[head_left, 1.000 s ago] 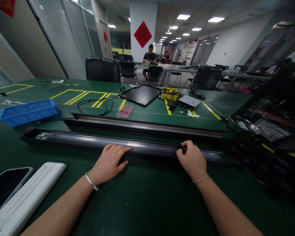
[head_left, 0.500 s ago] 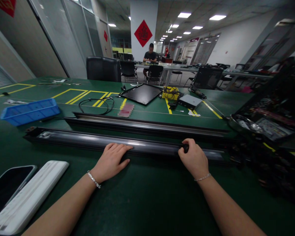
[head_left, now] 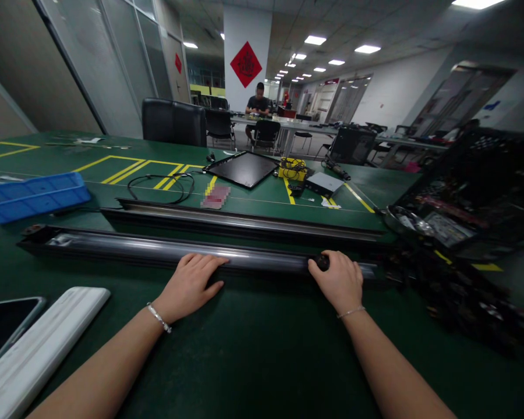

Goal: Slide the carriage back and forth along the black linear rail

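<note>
A long dark metal channel (head_left: 131,245) lies crosswise on the table in front of me, with a shiny grey inner face. My left hand (head_left: 193,284) rests on its near edge around the middle, fingers stretched out and thumb apart. Towards the channel's right end, my right hand (head_left: 341,280) is closed around a small black rounded piece (head_left: 322,262), held against the channel; its exact kind cannot be made out. Just behind lies a second, similar channel (head_left: 244,222), which neither hand touches.
On the green table (head_left: 244,355) are a blue bin (head_left: 35,195), a white bar-shaped object (head_left: 48,343) and a phone (head_left: 9,326) at left. Further back lie a black panel (head_left: 242,169), a yellow cable-wrapped item (head_left: 292,169) and a grey box (head_left: 325,184). Dark clutter (head_left: 463,279) fills the right.
The view has turned slightly to the right. My right hand has rolled a little over the black piece, its fingers now more spread across it. The left hand stays on the channel.
</note>
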`<state>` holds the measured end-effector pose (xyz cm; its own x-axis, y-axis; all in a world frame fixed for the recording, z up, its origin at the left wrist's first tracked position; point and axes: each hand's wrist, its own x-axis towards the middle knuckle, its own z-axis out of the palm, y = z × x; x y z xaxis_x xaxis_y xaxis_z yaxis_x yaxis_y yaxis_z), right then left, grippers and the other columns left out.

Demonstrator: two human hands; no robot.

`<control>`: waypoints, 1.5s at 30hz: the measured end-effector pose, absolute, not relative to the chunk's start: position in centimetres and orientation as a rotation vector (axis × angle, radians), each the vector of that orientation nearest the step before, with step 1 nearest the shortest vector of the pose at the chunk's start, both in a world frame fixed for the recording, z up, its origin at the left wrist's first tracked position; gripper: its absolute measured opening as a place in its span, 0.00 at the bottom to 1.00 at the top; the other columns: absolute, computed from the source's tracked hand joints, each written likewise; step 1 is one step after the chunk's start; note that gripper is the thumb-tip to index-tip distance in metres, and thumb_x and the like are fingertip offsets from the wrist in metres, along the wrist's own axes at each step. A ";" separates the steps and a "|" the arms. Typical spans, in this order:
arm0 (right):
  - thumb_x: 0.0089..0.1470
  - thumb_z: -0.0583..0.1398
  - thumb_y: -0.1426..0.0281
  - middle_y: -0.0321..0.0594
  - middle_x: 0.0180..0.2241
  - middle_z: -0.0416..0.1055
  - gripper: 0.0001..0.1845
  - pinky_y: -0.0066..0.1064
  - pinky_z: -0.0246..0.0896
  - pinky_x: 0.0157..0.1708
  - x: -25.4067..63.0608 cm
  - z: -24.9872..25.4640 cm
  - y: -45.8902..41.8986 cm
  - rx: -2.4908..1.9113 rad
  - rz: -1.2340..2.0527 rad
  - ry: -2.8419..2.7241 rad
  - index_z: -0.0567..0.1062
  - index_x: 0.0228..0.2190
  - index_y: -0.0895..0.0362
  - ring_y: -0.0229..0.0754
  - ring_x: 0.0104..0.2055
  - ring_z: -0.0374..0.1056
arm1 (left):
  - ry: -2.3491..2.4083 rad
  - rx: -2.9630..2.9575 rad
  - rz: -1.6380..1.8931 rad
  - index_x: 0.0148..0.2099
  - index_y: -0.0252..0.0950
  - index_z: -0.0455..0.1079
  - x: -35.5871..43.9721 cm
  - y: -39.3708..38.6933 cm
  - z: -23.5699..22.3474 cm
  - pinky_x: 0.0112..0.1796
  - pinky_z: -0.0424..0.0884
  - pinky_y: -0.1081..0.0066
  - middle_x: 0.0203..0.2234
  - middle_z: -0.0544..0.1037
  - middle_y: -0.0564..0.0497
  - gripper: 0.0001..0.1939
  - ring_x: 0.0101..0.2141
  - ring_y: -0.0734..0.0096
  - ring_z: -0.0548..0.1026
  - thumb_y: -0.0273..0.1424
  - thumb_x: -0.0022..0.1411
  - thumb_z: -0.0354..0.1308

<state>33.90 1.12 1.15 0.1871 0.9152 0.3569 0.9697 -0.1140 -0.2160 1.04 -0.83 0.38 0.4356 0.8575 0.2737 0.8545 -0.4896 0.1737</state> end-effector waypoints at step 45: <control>0.49 0.53 0.61 0.47 0.40 0.72 0.18 0.41 0.57 0.45 34.5 1.9 1.4 -2.095 -0.067 -1.750 0.71 0.38 0.58 0.50 0.45 0.65 | 1.600 2.655 0.460 0.56 0.43 0.59 1.1 -0.9 0.7 0.48 0.55 0.59 0.45 0.73 0.51 0.21 0.44 0.64 0.68 0.37 0.60 0.51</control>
